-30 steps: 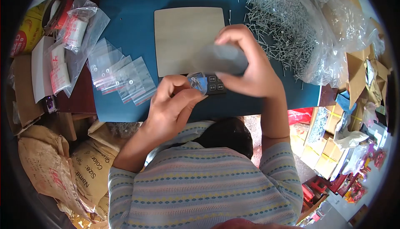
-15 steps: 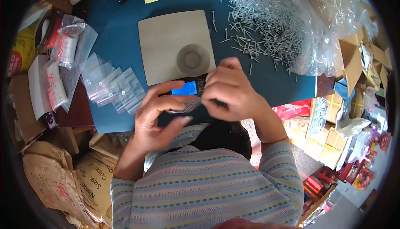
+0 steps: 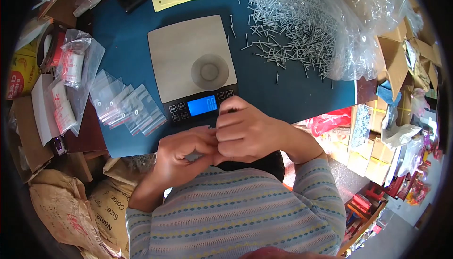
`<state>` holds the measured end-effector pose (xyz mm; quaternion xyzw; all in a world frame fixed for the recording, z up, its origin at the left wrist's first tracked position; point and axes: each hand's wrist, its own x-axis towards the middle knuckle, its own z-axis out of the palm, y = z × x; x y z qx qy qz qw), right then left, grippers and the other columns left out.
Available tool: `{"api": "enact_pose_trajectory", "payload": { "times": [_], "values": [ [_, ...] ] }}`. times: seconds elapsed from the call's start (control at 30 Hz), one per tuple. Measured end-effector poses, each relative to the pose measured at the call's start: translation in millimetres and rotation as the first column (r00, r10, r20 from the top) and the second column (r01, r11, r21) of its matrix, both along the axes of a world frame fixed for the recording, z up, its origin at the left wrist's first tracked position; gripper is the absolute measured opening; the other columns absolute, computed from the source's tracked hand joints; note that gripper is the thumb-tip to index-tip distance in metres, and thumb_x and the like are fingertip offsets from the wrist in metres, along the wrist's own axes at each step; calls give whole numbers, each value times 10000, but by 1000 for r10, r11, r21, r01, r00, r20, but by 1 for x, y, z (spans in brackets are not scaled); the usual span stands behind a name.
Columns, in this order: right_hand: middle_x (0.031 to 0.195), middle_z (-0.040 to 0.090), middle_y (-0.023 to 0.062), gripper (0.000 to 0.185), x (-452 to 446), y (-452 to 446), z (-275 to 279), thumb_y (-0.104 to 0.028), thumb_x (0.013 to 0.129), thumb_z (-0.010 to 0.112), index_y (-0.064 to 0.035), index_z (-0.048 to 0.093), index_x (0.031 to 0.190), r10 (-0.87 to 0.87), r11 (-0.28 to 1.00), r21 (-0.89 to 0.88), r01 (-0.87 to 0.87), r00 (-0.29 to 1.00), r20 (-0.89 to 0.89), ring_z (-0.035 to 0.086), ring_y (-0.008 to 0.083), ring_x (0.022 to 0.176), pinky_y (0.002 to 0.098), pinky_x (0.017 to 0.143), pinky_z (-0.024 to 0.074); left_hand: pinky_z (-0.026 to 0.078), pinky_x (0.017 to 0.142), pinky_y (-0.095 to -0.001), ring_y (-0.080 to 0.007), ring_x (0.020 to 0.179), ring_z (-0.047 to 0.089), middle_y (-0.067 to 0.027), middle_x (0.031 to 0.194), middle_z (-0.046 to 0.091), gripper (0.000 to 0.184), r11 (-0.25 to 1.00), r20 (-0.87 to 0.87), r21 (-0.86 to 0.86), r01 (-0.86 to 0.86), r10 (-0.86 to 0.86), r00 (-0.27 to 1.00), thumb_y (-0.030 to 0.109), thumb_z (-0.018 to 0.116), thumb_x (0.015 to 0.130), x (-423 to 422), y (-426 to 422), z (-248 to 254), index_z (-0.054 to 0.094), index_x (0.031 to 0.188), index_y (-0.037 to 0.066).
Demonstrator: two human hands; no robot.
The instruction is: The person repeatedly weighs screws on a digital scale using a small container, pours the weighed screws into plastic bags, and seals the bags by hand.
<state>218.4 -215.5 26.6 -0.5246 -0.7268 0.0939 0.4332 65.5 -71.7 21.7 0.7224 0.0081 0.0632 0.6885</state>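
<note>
While my two hands meet just past the front edge of the blue-green bench, it's all happening at the fingertips: left hand curled, right hand bunched tight against it, and whatever they grasp is hidden, so I can't tell. Right beyond them sits the beige-topped digital scale, its blue-lit display facing me, a round grey translucent cup resting on the plate's near right corner! Over to the left, flat clear zip bags overlap in a fan; out right, a big heap of silver metal screws spreads beside crumpled clear plastic sheeting.
</note>
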Motion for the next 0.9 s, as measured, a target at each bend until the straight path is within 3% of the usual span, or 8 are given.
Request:
{"api": "enact_pose_trajectory", "payload": {
  "times": [0.27, 0.37, 0.47, 0.53, 0.6, 0.67, 0.8, 0.9],
  "values": [
    [641, 472, -5, 324, 6, -7, -1, -300, 755, 766, -114, 531, 631, -41, 998, -54, 36, 995, -89, 523, 197, 652, 361, 779, 396, 552, 872, -415, -317, 1006, 675, -163, 934, 712, 193, 977, -36, -210, -36, 29, 999, -141, 740, 695, -19, 23, 2, 634, 732, 16],
    [822, 627, 11, 52, 42, -10, -10, -135, 832, 694, -126, 652, 803, -299, 936, -204, 287, 954, -28, 600, 210, 848, 354, 810, 437, 563, 851, -393, -297, 974, 687, -162, 922, 713, 159, 987, -120, -157, -16, -3, 993, -124, 738, 714, -44, 46, -1, 644, 745, 0],
    [928, 621, 135, 223, 103, -10, -38, -191, 867, 638, -48, 619, 1038, -663, 734, -121, 668, 744, 85, 590, 318, 882, 422, 794, 459, 575, 816, -362, -261, 900, 707, -156, 888, 715, 123, 999, -301, 18, -48, 52, 952, -113, 733, 726, -83, 76, 2, 664, 749, -15],
    [1062, 588, 176, 334, 138, -19, -62, -245, 875, 633, -38, 589, 1133, -806, 542, -112, 833, 553, 213, 560, 351, 988, 441, 815, 467, 580, 718, -316, -181, 782, 704, -146, 809, 714, 107, 987, -587, 31, -158, 146, 797, -109, 723, 722, -105, 88, 12, 694, 799, -41],
    [1098, 578, 162, 350, 159, -16, -80, -307, 863, 644, -71, 615, 1120, -851, 397, 67, 915, 340, 401, 555, 369, 1001, 487, 807, 465, 557, 675, -296, -159, 753, 694, -159, 828, 709, 151, 949, -696, 279, 150, 92, 712, -61, 709, 740, -118, 104, 14, 702, 890, -56],
    [1108, 564, 155, 359, 168, 0, -94, -346, 850, 651, -99, 633, 1110, -855, 325, 156, 933, 220, 470, 549, 374, 991, 510, 789, 465, 544, 669, -290, -167, 749, 694, -162, 853, 705, 182, 945, -734, 313, 99, 174, 657, -37, 699, 746, -116, 100, 14, 701, 927, -50],
    [1116, 545, 157, 373, 154, 20, -92, -406, 864, 632, -125, 634, 1109, -798, 212, 123, 970, 99, 594, 532, 376, 995, 484, 795, 474, 537, 721, -302, -207, 791, 695, -152, 905, 700, 196, 889, -548, 458, 1, 281, 788, -28, 694, 757, -100, 88, 3, 701, 953, -26],
    [1082, 535, 153, 318, 154, 8, -88, -337, 816, 704, -127, 630, 1042, -789, 368, 1, 930, 311, 530, 539, 358, 945, 441, 799, 475, 529, 768, -311, -232, 840, 688, -152, 925, 699, 195, 853, -414, 518, -60, 312, 855, -19, 696, 770, -84, 80, 3, 690, 964, -28]
  ]
}}
